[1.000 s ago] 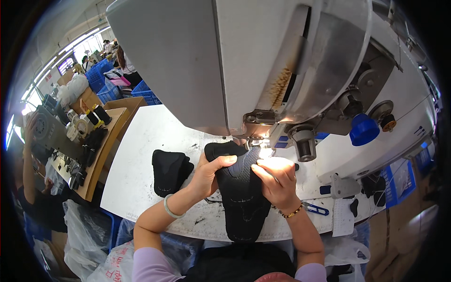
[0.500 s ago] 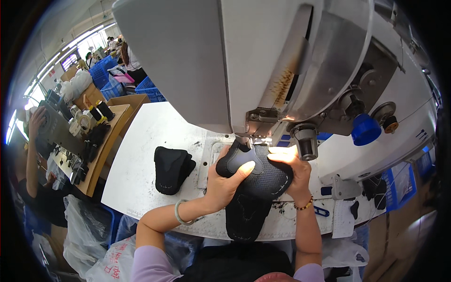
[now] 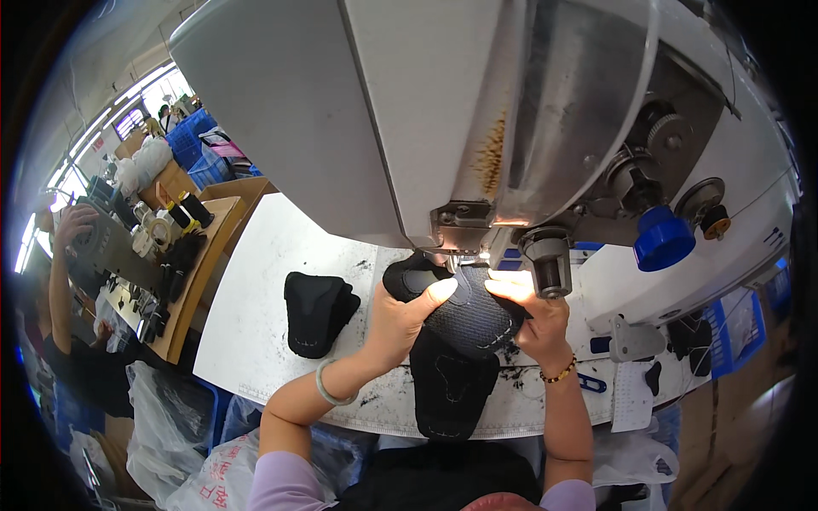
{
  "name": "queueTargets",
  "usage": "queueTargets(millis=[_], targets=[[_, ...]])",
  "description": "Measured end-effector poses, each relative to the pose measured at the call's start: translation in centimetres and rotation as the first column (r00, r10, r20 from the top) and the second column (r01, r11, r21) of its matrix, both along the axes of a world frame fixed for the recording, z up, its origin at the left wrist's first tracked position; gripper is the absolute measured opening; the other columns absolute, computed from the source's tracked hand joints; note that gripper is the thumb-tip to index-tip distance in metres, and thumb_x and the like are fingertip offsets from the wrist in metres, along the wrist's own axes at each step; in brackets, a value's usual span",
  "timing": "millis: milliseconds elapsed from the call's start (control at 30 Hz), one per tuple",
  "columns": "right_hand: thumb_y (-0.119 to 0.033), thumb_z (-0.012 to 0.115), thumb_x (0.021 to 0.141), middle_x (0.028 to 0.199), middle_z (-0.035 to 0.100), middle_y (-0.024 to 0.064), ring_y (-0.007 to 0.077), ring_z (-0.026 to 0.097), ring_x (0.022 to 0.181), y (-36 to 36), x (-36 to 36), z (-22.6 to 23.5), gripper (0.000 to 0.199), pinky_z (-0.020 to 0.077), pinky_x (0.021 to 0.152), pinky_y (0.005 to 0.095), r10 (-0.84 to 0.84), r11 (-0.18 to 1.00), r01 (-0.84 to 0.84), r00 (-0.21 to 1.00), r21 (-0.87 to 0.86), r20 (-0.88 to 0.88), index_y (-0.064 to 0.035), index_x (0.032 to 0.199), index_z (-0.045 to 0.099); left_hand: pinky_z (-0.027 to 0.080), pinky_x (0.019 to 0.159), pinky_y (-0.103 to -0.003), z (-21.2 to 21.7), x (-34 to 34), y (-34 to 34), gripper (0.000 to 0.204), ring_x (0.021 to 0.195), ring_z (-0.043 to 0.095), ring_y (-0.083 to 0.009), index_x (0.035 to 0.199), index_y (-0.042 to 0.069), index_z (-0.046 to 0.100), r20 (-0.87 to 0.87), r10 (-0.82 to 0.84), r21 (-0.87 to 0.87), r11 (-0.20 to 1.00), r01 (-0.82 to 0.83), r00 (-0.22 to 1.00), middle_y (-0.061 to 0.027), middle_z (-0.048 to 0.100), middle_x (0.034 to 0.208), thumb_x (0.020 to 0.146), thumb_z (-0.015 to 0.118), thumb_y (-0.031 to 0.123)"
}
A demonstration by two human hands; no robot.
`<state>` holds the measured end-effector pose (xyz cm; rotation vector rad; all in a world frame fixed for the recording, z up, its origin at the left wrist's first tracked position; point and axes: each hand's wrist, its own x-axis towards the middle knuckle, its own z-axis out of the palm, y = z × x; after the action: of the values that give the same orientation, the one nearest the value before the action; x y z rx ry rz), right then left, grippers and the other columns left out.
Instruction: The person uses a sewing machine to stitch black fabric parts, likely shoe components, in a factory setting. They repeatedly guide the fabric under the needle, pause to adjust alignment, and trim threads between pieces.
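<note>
Beneath the sewing machine's needle area (image 3: 464,258) lies a black mesh fabric piece (image 3: 473,322), which looks like part of a shoe upper. It carries a smooth grey patch, partly covered by my fingers. My left hand (image 3: 399,322) grips its left side, thumb on top and fingers out of sight underneath. On the opposite side my right hand (image 3: 538,319) holds the edge, fingertips pressed close to the presser foot. A plainer black piece (image 3: 456,387) with a stitched outline hangs toward me from below the mesh one. The needle itself cannot be made out.
A small stack of black pieces (image 3: 317,311) sits left on the white table (image 3: 256,281). To the right are a blue-handled tool (image 3: 592,383) and a white ruled card (image 3: 632,396). The machine head (image 3: 341,111) looms above. At far left a co-worker's arm (image 3: 60,281) reaches another machine.
The mesh piece has turned and shifted under the needle area, and less of its grey patch shows. My left thumb lies further up on it. The whole view has tilted slightly.
</note>
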<state>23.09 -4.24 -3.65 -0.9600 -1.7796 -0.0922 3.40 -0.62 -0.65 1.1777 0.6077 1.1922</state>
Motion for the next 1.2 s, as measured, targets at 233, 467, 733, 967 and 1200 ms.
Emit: queueTargets(millis=[233,467,733,967,1200], targets=[[0.006,0.054,0.066,0.101,0.065,0.0051,0.0204,0.063,0.086,-0.8,-0.9,-0.1,0.037,0.0475,0.077,0.0329,-0.164,0.974,0.129,0.968,0.185,0.190,-0.0077,0.096,0.069,0.049,0.074,-0.027,0.5,-0.5,1.8,0.013,0.080,0.061,-0.0131,0.094,-0.002,0.061,0.056,-0.106,-0.146,0.983,0.113,0.993,-0.0067,0.063,0.089,0.082,0.055,0.001],[0.002,0.067,0.064,0.070,0.041,-0.0008,0.0167,0.046,0.065,-0.8,-2.4,0.5,0.030,0.0421,0.066,0.0352,-0.270,0.937,0.203,0.937,0.284,0.220,-0.0118,0.091,0.069,0.050,0.077,-0.028,0.0,-0.8,3.3,0.015,0.083,0.062,-0.0144,0.098,-0.002,0.060,0.105,-0.144,-0.221,0.961,0.165,0.984,-0.0087,0.065,0.092,0.085,0.059,0.007],[0.005,0.053,0.075,0.102,0.064,0.0123,0.0276,0.058,0.087,-1.6,-2.0,1.3,0.029,0.0428,0.075,0.0383,-0.208,0.972,0.184,0.961,0.143,0.181,-0.0029,0.101,0.063,0.047,0.078,-0.025,0.1,0.3,3.3,0.026,0.086,0.059,-0.0117,0.101,-0.005,0.060,0.040,-0.165,-0.232,0.958,0.169,0.986,-0.0075,0.064,0.093,0.084,0.064,0.014],[0.011,0.050,0.081,0.097,0.062,0.0148,0.0295,0.057,0.083,-0.9,-2.7,1.1,0.022,0.0451,0.071,0.0369,-0.229,0.955,0.193,0.963,0.223,0.145,0.0029,0.098,0.061,0.043,0.087,-0.024,-0.2,-0.7,3.1,0.029,0.093,0.057,-0.0084,0.110,-0.002,0.058,0.017,-0.086,-0.008,0.996,0.086,0.996,-0.0041,0.063,0.100,0.089,0.061,0.016],[0.008,0.049,0.088,0.098,0.061,0.0146,0.0278,0.060,0.092,-1.2,-1.3,0.7,0.014,0.0474,0.084,0.0360,-0.251,0.920,0.235,0.968,0.313,0.013,0.0050,0.097,0.060,0.045,0.085,-0.024,-0.1,-0.5,3.1,0.025,0.094,0.058,-0.0091,0.109,0.001,0.060,0.150,-0.039,-0.101,0.993,0.054,0.988,-0.0047,0.064,0.102,0.089,0.061,0.015]])
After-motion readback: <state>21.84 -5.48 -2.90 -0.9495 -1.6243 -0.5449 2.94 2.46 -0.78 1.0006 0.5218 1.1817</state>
